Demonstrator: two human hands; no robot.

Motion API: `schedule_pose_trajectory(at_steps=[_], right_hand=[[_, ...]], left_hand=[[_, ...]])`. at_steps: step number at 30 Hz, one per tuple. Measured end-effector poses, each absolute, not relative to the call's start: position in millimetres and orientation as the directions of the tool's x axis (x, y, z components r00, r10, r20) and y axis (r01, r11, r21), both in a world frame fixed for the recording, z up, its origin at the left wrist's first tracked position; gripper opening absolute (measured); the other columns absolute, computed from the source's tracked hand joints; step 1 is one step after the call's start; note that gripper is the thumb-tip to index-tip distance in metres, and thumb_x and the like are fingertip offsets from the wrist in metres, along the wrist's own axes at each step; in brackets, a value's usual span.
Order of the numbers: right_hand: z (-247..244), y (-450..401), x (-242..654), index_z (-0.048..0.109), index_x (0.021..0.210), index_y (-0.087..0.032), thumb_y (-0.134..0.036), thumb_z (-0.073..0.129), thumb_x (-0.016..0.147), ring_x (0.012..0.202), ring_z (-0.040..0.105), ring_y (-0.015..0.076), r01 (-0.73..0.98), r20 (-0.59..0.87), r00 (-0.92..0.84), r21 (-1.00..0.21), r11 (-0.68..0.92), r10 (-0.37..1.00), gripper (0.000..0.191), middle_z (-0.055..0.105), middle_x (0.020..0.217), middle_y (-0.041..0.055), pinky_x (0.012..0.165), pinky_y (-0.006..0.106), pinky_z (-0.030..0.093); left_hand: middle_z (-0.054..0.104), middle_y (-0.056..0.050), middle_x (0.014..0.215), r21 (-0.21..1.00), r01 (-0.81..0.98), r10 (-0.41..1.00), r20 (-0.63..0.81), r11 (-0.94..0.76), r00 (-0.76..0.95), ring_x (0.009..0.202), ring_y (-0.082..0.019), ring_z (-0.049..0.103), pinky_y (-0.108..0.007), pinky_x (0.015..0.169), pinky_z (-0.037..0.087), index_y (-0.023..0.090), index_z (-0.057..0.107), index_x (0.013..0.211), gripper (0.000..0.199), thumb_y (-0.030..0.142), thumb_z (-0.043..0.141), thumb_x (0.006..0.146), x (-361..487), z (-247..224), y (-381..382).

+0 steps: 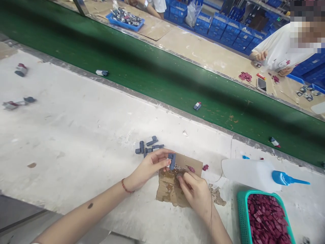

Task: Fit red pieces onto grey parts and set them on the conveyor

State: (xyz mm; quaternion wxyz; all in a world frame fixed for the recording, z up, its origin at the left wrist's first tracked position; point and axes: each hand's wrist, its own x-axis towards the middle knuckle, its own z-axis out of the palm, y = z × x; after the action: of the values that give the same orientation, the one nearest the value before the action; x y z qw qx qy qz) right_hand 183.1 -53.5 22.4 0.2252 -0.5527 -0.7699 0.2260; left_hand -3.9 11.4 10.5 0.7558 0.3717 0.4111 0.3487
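Observation:
My left hand (150, 166) pinches a small blue-grey plastic part (172, 161) between thumb and fingers, just above a piece of cardboard (165, 195). The cardboard is wet and shiny in its middle and torn along the near edge. Over its right side, the fingers of my right hand (196, 189) are pressed together low on the wet patch; what they hold is hidden. Several loose blue-grey parts (141, 147) lie just beyond my left hand. Beyond the right hand sit small dark red pieces (205, 167), one of them on the cardboard.
At right are a white squeeze bottle (247, 173) with a blue nozzle, lying down, and a green basket (242, 217) of dark red pieces. A green conveyor belt (152, 81) carries a few assembled parts. Across it, a co-worker (279, 51) handles pieces beside a blue tray.

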Motion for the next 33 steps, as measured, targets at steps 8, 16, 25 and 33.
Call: schedule_pose_trajectory(at_steps=[8, 16, 25, 33], right_hand=[[21.7, -55.9, 182.9, 0.043, 0.064, -0.023, -0.021, 0.037, 0.101, 0.046, 0.042, 0.0111, 0.765, 0.131, -0.309, -0.554, 0.328, 0.942, 0.037, 0.044, 0.059, -0.0039, 0.046, 0.022, 0.033], [21.9, -54.7, 185.3, 0.047, 0.066, -0.023, -0.024, 0.035, 0.102, 0.050, 0.047, 0.0130, 0.774, 0.143, -0.342, -0.518, 0.364, 0.929, 0.038, 0.048, 0.061, -0.0018, 0.049, 0.023, 0.037], [18.7, -56.2, 186.5, 0.049, 0.062, -0.022, -0.047, 0.056, 0.091, 0.043, 0.044, 0.0106, 0.367, -0.129, 0.046, -0.920, -0.137, 0.991, 0.039, 0.051, 0.051, -0.0036, 0.041, 0.022, 0.036], [17.8, -54.3, 176.4, 0.045, 0.060, -0.022, -0.055, 0.077, 0.071, 0.030, 0.038, 0.0055, -0.243, -0.388, 0.230, -0.911, -0.334, 0.893, 0.047, 0.051, 0.042, -0.0074, 0.028, 0.016, 0.032]], left_hand=[[0.072, -0.005, 0.082, 0.732, -0.290, 0.744, -0.421, 0.616, 0.518, 0.077, -0.016, 0.065, -0.025, 0.072, 0.050, 0.017, 0.069, 0.111, 0.047, 0.038, 0.082, 0.071, -5.2, 5.4, 8.3], [0.070, -0.004, 0.072, 0.801, -0.194, 0.740, -0.390, 0.566, 0.548, 0.065, -0.014, 0.064, -0.026, 0.065, 0.052, 0.012, 0.070, 0.103, 0.049, 0.049, 0.079, 0.072, -1.5, 5.5, 8.0], [0.070, -0.007, 0.081, 0.964, 0.035, 0.797, -0.239, 0.265, 0.555, 0.061, -0.015, 0.059, -0.027, 0.056, 0.048, 0.015, 0.070, 0.103, 0.045, 0.054, 0.052, 0.091, -2.8, 3.9, -3.5], [0.062, -0.012, 0.120, 0.976, 0.156, 0.769, 0.016, -0.150, 0.639, 0.109, -0.024, 0.060, -0.036, 0.096, 0.048, 0.023, 0.057, 0.133, 0.039, 0.031, 0.048, 0.097, -0.8, 0.1, -9.1]])
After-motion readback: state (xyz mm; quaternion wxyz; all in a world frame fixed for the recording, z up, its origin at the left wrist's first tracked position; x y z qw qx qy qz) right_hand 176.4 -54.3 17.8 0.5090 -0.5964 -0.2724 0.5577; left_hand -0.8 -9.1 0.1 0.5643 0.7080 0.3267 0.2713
